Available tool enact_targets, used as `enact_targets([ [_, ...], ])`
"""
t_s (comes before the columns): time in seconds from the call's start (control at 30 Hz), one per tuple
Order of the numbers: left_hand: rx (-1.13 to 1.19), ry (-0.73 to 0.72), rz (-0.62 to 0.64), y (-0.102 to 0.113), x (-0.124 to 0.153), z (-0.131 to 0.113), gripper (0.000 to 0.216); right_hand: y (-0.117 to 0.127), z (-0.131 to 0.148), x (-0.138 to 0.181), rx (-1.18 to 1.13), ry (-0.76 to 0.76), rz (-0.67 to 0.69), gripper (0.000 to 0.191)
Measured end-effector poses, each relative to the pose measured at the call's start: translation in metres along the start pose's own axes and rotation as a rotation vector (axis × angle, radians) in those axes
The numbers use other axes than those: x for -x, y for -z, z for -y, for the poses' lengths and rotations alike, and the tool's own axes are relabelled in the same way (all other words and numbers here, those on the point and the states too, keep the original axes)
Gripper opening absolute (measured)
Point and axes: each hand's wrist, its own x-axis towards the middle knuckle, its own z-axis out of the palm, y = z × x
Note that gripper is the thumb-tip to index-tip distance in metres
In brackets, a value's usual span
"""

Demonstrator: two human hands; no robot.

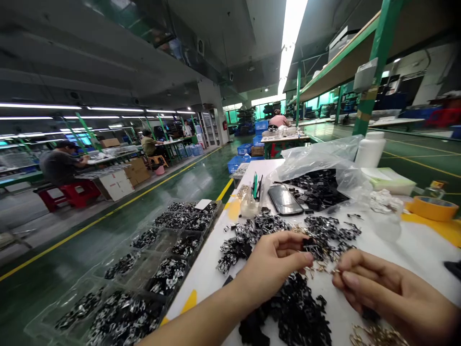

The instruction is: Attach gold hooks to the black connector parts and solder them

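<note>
While long white ceiling lights (293, 33) shine overhead, we work bare-handed above a white-topped table (205, 278), where a black, rectangular smartphone (285, 200) lies among small parts. On our side of the smartphone, our left hand (283, 252) curves, thumb and fingertips slightly apart, beside scattered black-and-silver parts (331, 233); whether it grasps one, we cannot tell. Nearer us and right of the smartphone, our right hand (382, 283) draws thumb and fingers together beside tiny gold-coloured metal pieces (319, 268), and we cannot make out whether one sits between the tips. Between us and the smartphone lies a heap of small black pieces (302, 310). Just right of and beyond the smartphone spreads a crumpled, clear plastic bag (317, 154) with black parts, a white plastic bottle (370, 150) beside it; farther right of the smartphone sits a yellow-orange tape roll (434, 207). Left of the smartphone, beside the table, we see a clear, compartmented plastic tray (137, 276) holding black-and-silver parts. Well beyond the smartphone sits a person in pink (277, 118).
</note>
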Motion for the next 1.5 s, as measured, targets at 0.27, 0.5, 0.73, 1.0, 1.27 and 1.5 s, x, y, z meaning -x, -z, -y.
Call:
enact_targets([
  [0.27, 0.0, 0.061, 0.046, -0.003, 0.003, -0.006, 0.035, -0.002, 0.023, 0.013, 0.398, 0.256, -0.038, 0.02],
  [0.5, -0.041, 0.07, 0.07, -0.002, 0.003, -0.007, 0.034, -0.002, 0.024, 0.018, 0.611, 0.466, -0.047, 0.005],
  [0.73, -0.097, 0.053, 0.075, -0.001, 0.002, -0.007, 0.024, -0.003, 0.024, 0.019, 0.709, 0.589, -0.063, 0.008],
  [1.0, -0.173, 0.046, 0.19, 0.001, 0.004, -0.004, 0.026, -0.006, 0.023, 0.018, 0.78, 0.608, -0.052, 0.011],
  [1.27, -0.146, 0.033, 0.151, -0.001, 0.004, -0.004, 0.022, -0.004, 0.021, 0.019, 0.846, 0.661, -0.033, 0.011],
  [1.5, -0.168, 0.023, 0.124, -0.003, 0.007, -0.006, 0.018, -0.002, 0.017, 0.018, 0.959, 0.846, -0.054, 0.017],
])
